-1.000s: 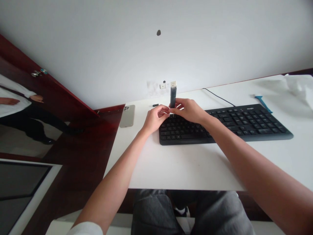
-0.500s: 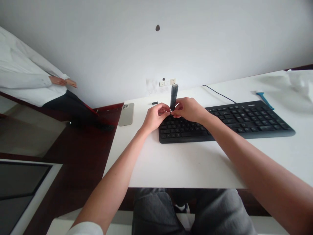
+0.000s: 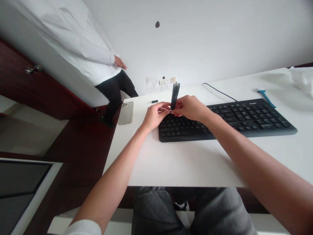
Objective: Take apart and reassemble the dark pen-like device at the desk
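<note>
A black, bar-shaped object [image 3: 175, 95] with a lighter top end stands nearly upright, leaning slightly right. My right hand [image 3: 187, 107] is closed around its lower part, thumb and fingertips pinched together. My left hand [image 3: 156, 115] is closed too, its thumb and index fingertips meeting the right ones just below the bar. Whatever small piece lies between the fingertips is too hidden to name. Both hands are over the upper left part of a black keyboard [image 3: 200, 133], and cover some of its keys.
A phone [image 3: 126, 113] lies at the table's left end. A small black piece [image 3: 155, 101] sits behind my left hand. Behind the keyboard are a cable [image 3: 220, 92] and a blue tool [image 3: 267, 99]. Another person [image 3: 83, 42] in a white top is at the left, near the wall.
The other person has moved right, closer to the table's left end, and a dark red door shows behind. My hands stay in place; the bar leans slightly more to the right.
</note>
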The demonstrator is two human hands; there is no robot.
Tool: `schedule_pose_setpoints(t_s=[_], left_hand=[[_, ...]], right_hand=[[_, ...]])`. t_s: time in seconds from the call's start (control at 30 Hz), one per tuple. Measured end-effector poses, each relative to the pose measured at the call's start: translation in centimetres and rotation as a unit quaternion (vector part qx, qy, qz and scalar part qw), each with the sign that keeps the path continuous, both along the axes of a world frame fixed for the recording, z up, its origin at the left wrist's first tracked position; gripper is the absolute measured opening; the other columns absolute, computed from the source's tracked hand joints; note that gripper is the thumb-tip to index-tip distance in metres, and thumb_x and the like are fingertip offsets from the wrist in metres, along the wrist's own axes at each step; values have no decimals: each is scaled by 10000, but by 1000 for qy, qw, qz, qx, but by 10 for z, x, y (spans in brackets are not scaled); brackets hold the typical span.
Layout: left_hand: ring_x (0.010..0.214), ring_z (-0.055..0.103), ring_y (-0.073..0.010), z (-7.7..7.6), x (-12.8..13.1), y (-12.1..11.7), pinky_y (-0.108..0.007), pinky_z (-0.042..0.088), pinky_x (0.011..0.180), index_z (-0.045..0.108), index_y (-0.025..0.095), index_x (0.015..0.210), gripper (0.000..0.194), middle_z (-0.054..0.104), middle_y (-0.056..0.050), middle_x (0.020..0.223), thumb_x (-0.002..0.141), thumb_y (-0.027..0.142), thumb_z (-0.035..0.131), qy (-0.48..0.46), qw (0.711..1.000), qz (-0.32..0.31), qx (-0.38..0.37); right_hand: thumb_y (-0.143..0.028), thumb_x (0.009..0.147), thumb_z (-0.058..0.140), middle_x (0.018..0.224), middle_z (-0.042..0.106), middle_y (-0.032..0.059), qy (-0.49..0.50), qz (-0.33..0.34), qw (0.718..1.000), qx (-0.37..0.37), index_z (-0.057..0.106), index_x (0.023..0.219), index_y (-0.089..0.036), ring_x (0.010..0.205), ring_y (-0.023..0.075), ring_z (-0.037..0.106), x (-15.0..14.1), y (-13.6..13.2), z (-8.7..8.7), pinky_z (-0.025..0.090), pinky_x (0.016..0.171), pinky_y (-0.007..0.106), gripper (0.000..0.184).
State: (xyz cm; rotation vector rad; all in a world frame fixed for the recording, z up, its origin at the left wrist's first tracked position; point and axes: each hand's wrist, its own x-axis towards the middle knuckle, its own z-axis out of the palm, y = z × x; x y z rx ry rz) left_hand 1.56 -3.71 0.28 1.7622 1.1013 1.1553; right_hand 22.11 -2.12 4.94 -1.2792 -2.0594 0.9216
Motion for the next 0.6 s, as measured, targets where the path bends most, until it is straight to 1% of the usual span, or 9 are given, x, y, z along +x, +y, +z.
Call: schedule_pose_setpoints(t_s=[0.13, 0.2, 0.27, 0.4, 0.53, 0.6], left_hand=[[852, 734, -160, -1, -3, 3, -310, 607, 816, 745, 183, 969, 115, 768, -42, 969, 854, 174, 748, 6, 1000, 2, -3], [840, 735, -162, -1, -6, 4, -312, 608, 811, 739, 183, 936, 89, 768, -36, 951, 849, 171, 749, 15, 1000, -4, -5], [835, 737, -162, 0, -7, 4, -318, 612, 819, 740, 189, 932, 80, 768, -32, 946, 854, 171, 742, 29, 1000, -4, -2], [836, 739, -163, 5, -6, 1, -328, 623, 840, 739, 191, 926, 71, 765, -40, 980, 856, 182, 747, 54, 998, 18, 26], [849, 735, -170, 13, -5, -5, -348, 619, 874, 736, 192, 907, 35, 771, -32, 919, 873, 185, 738, 94, 995, 0, 33], [864, 740, -182, 14, -5, -6, -362, 616, 888, 740, 193, 912, 32, 775, -36, 911, 881, 189, 734, 101, 994, -4, 36]], right_hand=[[-183, 768, 787, 655, 734, -5, -33, -3, 999, 44, 714, 689, -224, 666, 205, 696, -1, -1, 0, 495, 630, 324, 115], [-224, 780, 802, 684, 739, 0, -50, -6, 996, 70, 721, 698, -227, 707, 207, 689, -2, -1, 0, 477, 658, 325, 116], [-239, 775, 813, 712, 742, 4, -51, -2, 995, 81, 737, 715, -229, 730, 206, 680, -1, 0, 1, 466, 672, 321, 97], [-241, 750, 822, 703, 734, 1, -37, 8, 997, 63, 740, 708, -223, 705, 197, 662, 1, 2, 2, 455, 664, 312, 94], [-261, 754, 816, 665, 722, -13, -30, 18, 998, 51, 743, 715, -225, 676, 188, 648, 4, 7, -1, 442, 641, 305, 91], [-281, 747, 820, 668, 725, -20, -23, 24, 998, 45, 760, 741, -226, 682, 186, 650, 5, 10, -4, 446, 647, 302, 81]])
